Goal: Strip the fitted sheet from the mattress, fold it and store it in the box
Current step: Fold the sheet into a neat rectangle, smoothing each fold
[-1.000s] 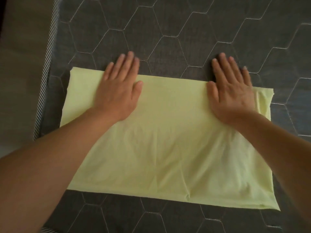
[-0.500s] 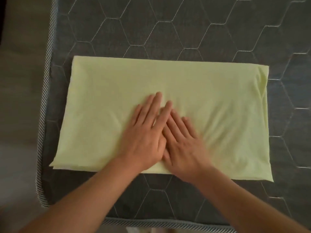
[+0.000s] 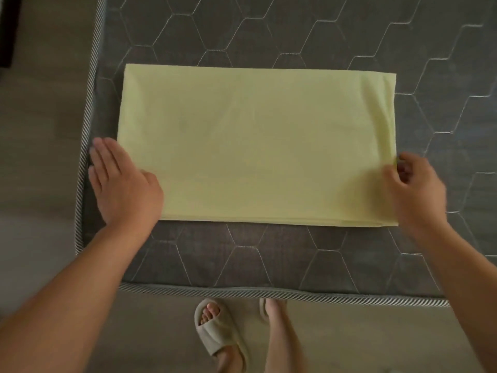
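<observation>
Grey-brown floor [image 3: 40, 130] left & front; dark obj [image 3: 6, 30] top-left corner; dim, soft light.

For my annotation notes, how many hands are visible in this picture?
2. The left hand lies over the near left corner of the folded sheet; the right hand is at its right edge, fingers curled. None seems hidden.

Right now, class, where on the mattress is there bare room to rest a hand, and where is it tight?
Free: beyond the far edge of the folded sheet, the strip between its near edge and the mattress piping, and to its right. Tight: the left strip under the left hand; the right hand pinches its right edge.
</observation>
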